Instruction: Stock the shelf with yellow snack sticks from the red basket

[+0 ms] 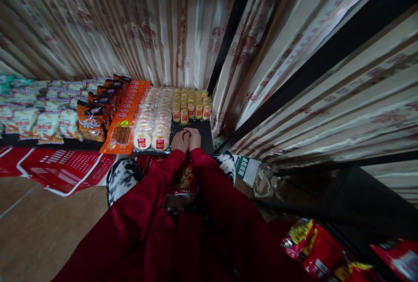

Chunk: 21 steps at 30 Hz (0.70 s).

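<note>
My left hand [180, 141] and my right hand [193, 137] are side by side and touching, over the bare end of a black shelf [206, 132]. The fingers of both look curled in and closed. Whatever they hold, if anything, is hidden under them. Just beyond my hands stand rows of small yellow packets [191, 110] with red labels. On their left lie two rows of round white crackers [160, 139] in clear wrap. Between my forearms, near my lap, is a clear-fronted pack [184, 179], partly covered by my sleeves.
Orange snack packs [121, 136], brown-and-orange bags [89, 125] and white snack bags [48, 125] line the shelf leftward. Under it are red baskets [65, 169]. Patterned curtains [146, 25] and black posts [228, 34] enclose the shelf. Red bags [321, 247] lie low on the right.
</note>
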Each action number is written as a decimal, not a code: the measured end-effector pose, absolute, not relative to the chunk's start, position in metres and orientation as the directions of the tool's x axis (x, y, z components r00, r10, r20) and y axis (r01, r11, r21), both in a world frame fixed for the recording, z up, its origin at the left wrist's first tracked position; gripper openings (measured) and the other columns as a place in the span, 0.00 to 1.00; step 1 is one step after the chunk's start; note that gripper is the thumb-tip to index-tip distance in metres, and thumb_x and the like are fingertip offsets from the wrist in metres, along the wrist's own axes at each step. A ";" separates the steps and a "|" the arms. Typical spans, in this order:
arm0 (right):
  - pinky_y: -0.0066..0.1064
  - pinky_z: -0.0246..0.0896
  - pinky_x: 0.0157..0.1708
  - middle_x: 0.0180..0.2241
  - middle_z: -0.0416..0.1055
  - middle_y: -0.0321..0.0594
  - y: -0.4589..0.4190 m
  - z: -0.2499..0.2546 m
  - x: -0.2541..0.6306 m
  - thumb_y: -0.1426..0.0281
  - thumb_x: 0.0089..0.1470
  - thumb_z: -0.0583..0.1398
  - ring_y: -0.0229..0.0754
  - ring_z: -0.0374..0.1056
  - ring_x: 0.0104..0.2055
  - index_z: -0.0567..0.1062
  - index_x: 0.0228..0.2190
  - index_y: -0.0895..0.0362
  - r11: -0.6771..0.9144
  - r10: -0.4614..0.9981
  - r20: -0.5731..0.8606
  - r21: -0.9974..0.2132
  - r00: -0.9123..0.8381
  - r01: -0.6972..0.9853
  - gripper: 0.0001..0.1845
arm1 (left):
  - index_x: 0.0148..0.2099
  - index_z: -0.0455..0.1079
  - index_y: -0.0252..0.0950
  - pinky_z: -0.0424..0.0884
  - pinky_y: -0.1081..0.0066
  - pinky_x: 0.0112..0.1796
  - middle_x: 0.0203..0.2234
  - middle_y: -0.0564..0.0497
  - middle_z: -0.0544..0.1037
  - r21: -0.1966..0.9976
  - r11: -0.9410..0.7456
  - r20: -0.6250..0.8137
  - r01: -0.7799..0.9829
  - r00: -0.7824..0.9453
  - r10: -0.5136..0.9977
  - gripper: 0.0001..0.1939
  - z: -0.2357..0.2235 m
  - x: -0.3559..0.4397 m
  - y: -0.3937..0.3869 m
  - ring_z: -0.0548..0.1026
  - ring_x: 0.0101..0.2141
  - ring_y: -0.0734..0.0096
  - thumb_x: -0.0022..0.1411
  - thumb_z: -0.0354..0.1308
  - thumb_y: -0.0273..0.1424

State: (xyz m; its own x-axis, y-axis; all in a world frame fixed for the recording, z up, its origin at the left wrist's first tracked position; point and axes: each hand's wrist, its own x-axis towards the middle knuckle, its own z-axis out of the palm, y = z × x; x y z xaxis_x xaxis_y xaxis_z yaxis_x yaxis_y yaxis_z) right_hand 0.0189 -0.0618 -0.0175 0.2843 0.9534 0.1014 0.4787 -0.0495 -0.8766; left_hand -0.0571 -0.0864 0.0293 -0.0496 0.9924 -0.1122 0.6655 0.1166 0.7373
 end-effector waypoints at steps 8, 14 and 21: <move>0.26 0.63 0.40 0.37 0.69 0.39 -0.105 -0.019 0.014 0.78 0.46 0.53 0.38 0.66 0.38 0.78 0.35 0.57 0.018 0.964 0.152 -0.859 0.220 0.511 0.16 | 0.44 0.71 0.33 0.64 0.72 0.49 0.40 0.44 0.73 0.748 0.019 0.016 0.663 -0.048 0.999 0.15 0.011 -0.065 -0.117 0.70 0.45 0.68 0.60 0.44 0.25; 0.26 0.62 0.42 0.38 0.70 0.41 -0.145 -0.023 0.008 0.76 0.51 0.51 0.37 0.66 0.40 0.77 0.38 0.57 0.161 0.957 0.269 -0.804 0.108 0.573 0.17 | 0.37 0.69 0.33 0.65 0.71 0.45 0.35 0.44 0.72 0.706 -0.085 0.116 0.703 0.004 0.993 0.13 0.001 -0.080 -0.149 0.70 0.40 0.69 0.59 0.43 0.23; 0.30 0.61 0.43 0.38 0.71 0.46 -0.184 -0.066 0.011 0.76 0.52 0.52 0.41 0.66 0.40 0.76 0.37 0.59 0.182 0.980 0.185 -0.658 -0.078 0.730 0.14 | 0.37 0.69 0.35 0.66 0.68 0.45 0.37 0.45 0.73 0.608 -0.061 -0.074 0.791 0.133 0.988 0.13 -0.030 -0.094 -0.183 0.70 0.40 0.66 0.58 0.44 0.24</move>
State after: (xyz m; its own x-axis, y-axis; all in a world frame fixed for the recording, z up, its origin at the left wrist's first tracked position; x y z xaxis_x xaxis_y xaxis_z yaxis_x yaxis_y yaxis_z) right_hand 0.0114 -0.1838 -0.0656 -0.0780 0.9797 0.1848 0.7302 0.1824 -0.6585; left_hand -0.0936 -0.1831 -0.0301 0.1334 0.9883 -0.0744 0.7915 -0.0610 0.6081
